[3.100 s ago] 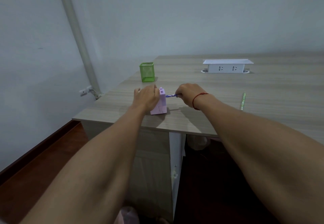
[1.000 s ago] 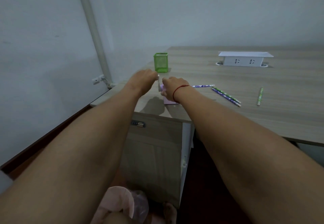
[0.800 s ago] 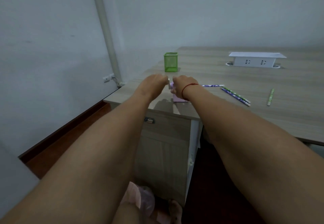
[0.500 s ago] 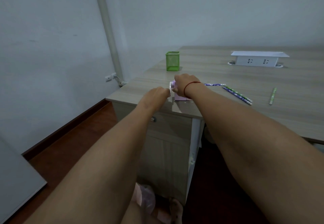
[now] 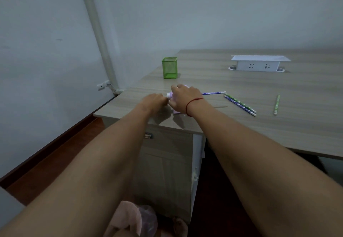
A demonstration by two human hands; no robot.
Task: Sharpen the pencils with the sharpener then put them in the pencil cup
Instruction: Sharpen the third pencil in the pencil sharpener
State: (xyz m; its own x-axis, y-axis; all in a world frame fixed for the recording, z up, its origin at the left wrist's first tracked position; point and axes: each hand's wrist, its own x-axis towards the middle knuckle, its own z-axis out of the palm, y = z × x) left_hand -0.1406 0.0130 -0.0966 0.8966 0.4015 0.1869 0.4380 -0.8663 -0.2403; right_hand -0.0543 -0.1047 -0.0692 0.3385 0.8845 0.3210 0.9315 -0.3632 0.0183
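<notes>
My right hand (image 5: 182,97) is clamped over the pink sharpener (image 5: 176,111) near the tabletop (image 5: 241,80) edge, a blue pencil (image 5: 213,93) sticking out beyond it. My left hand (image 5: 155,101) is closed on the white crank (image 5: 168,95). The green cup (image 5: 169,68) stands behind; three pencils (image 5: 239,104) lie to the right.

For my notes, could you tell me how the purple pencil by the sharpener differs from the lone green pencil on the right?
The purple pencil lies crosswise, its end hidden behind the right hand; the green pencil lies nearly lengthwise, apart and untouched. They differ in colour. Both rest flat on the desk, outside the green cup.
</notes>
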